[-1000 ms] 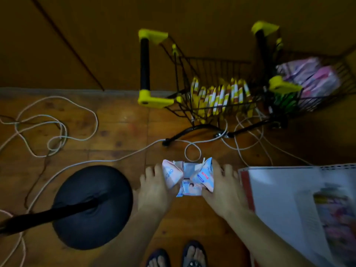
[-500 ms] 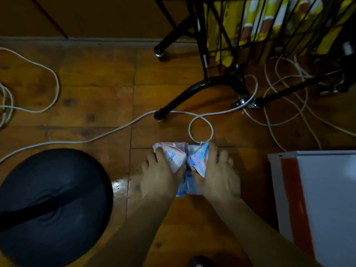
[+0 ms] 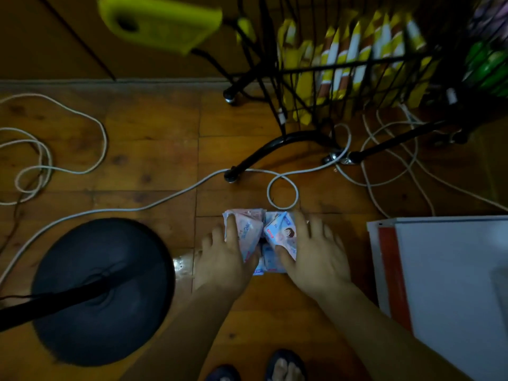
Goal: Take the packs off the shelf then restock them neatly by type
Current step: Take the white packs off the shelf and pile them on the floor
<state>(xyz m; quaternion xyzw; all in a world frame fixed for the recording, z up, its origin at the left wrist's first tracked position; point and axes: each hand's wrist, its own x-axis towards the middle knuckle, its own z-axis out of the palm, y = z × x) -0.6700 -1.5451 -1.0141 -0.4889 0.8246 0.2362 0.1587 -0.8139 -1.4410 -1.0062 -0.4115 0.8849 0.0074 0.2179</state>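
Two hands in my view, left hand and right hand, each with fingers curled round the pale blue packs bunched on the wooden floor, near the black wire rack of yellow packs.

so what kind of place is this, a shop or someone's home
Probably a room at home set up as a mock shop, though I can't be sure. A small black wire rack holds yellow packs, but loose white cables trail across a wooden plank floor, and both hands gather pale packs on it.
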